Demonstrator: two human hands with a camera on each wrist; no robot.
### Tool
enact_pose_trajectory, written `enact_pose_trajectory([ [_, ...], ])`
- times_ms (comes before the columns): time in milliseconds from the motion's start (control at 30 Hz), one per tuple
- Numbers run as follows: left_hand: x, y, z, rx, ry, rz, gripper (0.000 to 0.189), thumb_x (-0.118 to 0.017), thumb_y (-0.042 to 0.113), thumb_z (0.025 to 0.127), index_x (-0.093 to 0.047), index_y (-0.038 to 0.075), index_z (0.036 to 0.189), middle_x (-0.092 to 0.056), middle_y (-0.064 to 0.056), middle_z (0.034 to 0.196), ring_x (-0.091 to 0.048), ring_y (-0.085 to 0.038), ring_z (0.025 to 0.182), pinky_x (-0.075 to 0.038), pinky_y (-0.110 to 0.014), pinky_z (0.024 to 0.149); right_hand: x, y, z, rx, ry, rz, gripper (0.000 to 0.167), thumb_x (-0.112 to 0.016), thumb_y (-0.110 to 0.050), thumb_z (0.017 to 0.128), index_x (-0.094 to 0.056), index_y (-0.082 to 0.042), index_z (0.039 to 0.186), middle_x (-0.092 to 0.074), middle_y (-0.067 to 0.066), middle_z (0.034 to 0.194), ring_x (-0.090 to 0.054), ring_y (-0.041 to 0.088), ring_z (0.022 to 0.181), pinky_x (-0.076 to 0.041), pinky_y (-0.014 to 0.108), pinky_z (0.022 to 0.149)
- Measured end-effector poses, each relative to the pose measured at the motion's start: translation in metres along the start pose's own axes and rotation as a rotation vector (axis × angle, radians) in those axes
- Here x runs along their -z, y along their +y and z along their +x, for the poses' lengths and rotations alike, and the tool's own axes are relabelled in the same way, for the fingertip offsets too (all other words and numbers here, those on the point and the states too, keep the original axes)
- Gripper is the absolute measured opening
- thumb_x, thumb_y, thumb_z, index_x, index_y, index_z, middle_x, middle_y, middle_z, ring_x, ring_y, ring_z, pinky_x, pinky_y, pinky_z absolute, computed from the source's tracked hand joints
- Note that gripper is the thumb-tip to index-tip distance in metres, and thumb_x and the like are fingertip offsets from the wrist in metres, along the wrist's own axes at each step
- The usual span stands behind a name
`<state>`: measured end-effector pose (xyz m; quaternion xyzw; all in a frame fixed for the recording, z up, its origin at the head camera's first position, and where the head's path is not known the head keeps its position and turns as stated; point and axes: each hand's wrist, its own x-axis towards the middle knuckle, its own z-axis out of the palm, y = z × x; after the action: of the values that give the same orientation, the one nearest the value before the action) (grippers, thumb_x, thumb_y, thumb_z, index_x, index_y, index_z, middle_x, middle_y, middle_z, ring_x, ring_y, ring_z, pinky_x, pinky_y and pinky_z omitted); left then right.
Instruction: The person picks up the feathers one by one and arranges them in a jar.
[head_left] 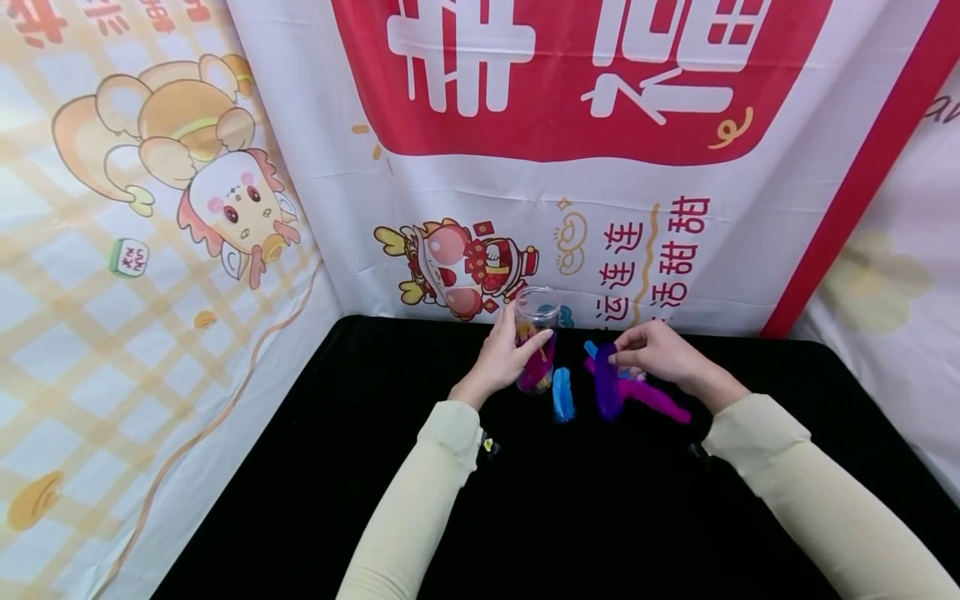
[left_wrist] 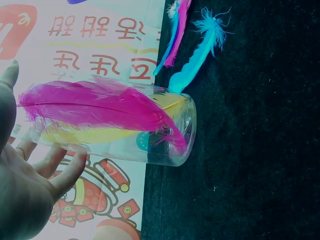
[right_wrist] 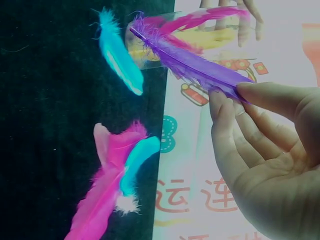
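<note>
My left hand [head_left: 498, 357] grips an upright clear plastic jar [head_left: 537, 302] at the far side of the table. Inside the jar lie a magenta feather [left_wrist: 95, 105] and some yellow feathers [left_wrist: 90, 135]. Between thumb and fingertips, my right hand [head_left: 663, 357] pinches a purple feather [right_wrist: 200, 72] by its tip end, just right of the jar. A bright blue feather [head_left: 562, 396] lies on the table by the jar's base. Below the right hand is a small group of loose feathers: magenta ones [right_wrist: 97, 205], a smaller blue one [right_wrist: 137, 162] and a pale pink one [right_wrist: 101, 142].
The table has a black cloth [head_left: 525, 517]. Behind it hangs a white and red printed curtain [head_left: 465, 183], close to the jar. A checked printed curtain [head_left: 150, 333] stands along the left side, and another white curtain [head_left: 892, 350] on the right.
</note>
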<state>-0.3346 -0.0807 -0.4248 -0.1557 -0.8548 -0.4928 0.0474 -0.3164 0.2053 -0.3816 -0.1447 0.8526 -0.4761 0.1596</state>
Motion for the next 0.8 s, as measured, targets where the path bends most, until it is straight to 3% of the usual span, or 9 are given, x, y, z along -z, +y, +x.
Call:
enact_pose_trajectory([
  [267,0.0,0.0,0.001,-0.006,-0.002,0.008,0.077,-0.062,0.049,0.101,-0.022,0.024,0.161,-0.037,-0.009,0.157,-0.04,-0.027,0.145,-0.034,-0.05,0.117,0.005,-0.011,0.0,0.009,0.02,-0.004,0.022,-0.07,-0.015,0.098,-0.071,0.007,0.104,-0.074,0.013,0.088,-0.069,0.023,0.076,-0.058,0.032,0.065],
  [500,0.0,0.0,0.0,-0.001,-0.007,0.021,0.081,-0.061,0.051,0.101,-0.018,0.021,0.163,-0.031,-0.011,0.162,-0.035,-0.03,0.148,-0.032,-0.051,0.118,0.008,-0.019,-0.001,0.04,0.026,0.012,0.025,-0.07,-0.013,0.098,-0.07,0.01,0.109,-0.075,0.015,0.09,-0.069,0.017,0.071,-0.059,0.031,0.068],
  [800,0.0,0.0,0.0,-0.006,-0.005,0.026,0.082,-0.061,0.051,0.101,-0.018,0.019,0.163,-0.03,-0.01,0.162,-0.035,-0.029,0.148,-0.032,-0.051,0.119,0.012,-0.026,0.004,0.073,0.05,0.021,0.025,-0.069,-0.014,0.099,-0.071,0.009,0.109,-0.076,0.015,0.095,-0.071,0.014,0.077,-0.06,0.034,0.07],
])
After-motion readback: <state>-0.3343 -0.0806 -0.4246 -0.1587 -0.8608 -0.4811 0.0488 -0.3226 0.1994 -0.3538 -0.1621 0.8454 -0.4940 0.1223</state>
